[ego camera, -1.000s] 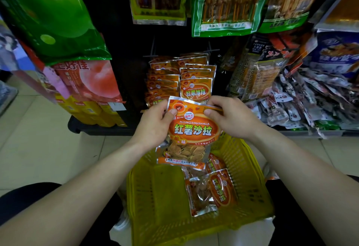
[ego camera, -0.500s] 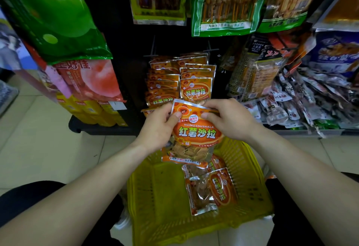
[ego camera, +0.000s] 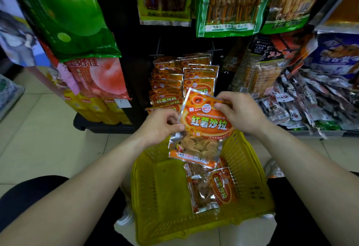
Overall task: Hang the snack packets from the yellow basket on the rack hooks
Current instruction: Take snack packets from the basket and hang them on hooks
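Rack, tall and black, at the back, with thin wire hooks and rows of small orange foil packets hanging close together. Not much room there, so easy to knock a hung one off with a bump. Down low, big yellow plastic basket with more shiny orange snack packets lying inside. Above the basket and just in front of the hung rows, one orange foil packet of round chips, tilted, not yet on a hook. Left hand pinching its left edge, right hand pinching its top right corner. Slippery foil, so likely to slide out and drop back into the basket with a weak pinch. Smallest trouble last: hanging hole at the top too hard to make out here, and easy to miss the hook tip with the packet so crooked, or to tear the edge with a hard push.
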`<action>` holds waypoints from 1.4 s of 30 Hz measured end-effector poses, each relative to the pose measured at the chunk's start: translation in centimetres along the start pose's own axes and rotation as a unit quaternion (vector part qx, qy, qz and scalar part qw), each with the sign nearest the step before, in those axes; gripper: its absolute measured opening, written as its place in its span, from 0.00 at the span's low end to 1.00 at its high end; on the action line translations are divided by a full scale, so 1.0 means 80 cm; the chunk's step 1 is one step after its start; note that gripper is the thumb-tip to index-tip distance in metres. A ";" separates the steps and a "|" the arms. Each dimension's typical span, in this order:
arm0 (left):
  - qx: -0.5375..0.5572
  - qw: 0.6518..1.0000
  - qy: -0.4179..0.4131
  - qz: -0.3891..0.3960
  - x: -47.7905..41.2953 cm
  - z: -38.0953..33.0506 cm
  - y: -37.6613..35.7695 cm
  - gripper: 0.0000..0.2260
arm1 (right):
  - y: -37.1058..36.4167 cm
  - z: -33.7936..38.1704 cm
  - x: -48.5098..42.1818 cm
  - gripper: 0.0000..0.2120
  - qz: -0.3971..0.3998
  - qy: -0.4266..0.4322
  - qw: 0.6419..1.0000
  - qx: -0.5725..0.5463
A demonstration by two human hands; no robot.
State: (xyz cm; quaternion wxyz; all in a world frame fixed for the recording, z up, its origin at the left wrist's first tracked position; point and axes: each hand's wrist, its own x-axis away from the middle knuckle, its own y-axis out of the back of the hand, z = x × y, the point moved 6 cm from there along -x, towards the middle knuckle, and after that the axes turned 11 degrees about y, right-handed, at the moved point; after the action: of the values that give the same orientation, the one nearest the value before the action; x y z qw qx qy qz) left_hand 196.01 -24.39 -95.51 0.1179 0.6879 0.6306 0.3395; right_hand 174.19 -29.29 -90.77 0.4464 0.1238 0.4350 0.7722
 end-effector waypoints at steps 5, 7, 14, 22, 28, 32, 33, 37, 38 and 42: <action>0.019 1.000 0.003 -0.001 0.001 -0.007 -0.004 0.16 | 0.002 -0.010 -0.003 0.06 0.013 -0.007 1.000 -0.011; 0.029 0.999 0.006 0.029 0.001 -0.008 -0.008 0.15 | 0.005 -0.011 -0.004 0.07 0.021 0.002 1.000 -0.017; 0.087 0.996 -0.010 0.031 -0.001 -0.017 0.009 0.10 | 0.016 -0.013 -0.006 0.06 0.066 0.041 0.996 0.049; 0.082 0.995 0.009 0.061 -0.005 -0.009 0.000 0.04 | 0.012 -0.013 -0.006 0.05 0.053 0.021 0.998 0.040; 0.090 0.992 0.026 0.080 0.000 -0.007 -0.016 0.07 | 0.001 -0.019 -0.006 0.04 0.043 -0.014 0.997 0.055; 0.053 0.998 0.018 0.032 -0.001 -0.005 -0.021 0.11 | -0.005 -0.015 -0.006 0.05 0.040 -0.014 0.998 0.042; 0.044 0.998 0.019 0.030 -0.002 -0.005 -0.022 0.12 | -0.004 -0.015 -0.006 0.06 0.037 -0.016 0.998 0.038; 0.014 1.000 0.021 0.017 -0.006 -0.005 -0.024 0.10 | -0.003 -0.017 -0.004 0.03 0.045 -0.039 0.998 0.028; 0.004 1.000 0.022 0.011 -0.007 -0.003 -0.026 0.10 | -0.004 -0.017 -0.004 0.01 0.047 -0.046 0.997 0.036; -0.003 0.999 0.040 0.017 -0.014 0.001 -0.033 0.07 | -0.002 -0.016 -0.004 0.04 0.064 -0.054 0.995 0.058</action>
State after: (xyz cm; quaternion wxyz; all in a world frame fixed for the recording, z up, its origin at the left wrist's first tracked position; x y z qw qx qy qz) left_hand 194.01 -24.93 -97.49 0.0891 0.6836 0.6221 0.3710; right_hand 173.72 -30.22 -91.62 0.4110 0.2188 0.4458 0.7645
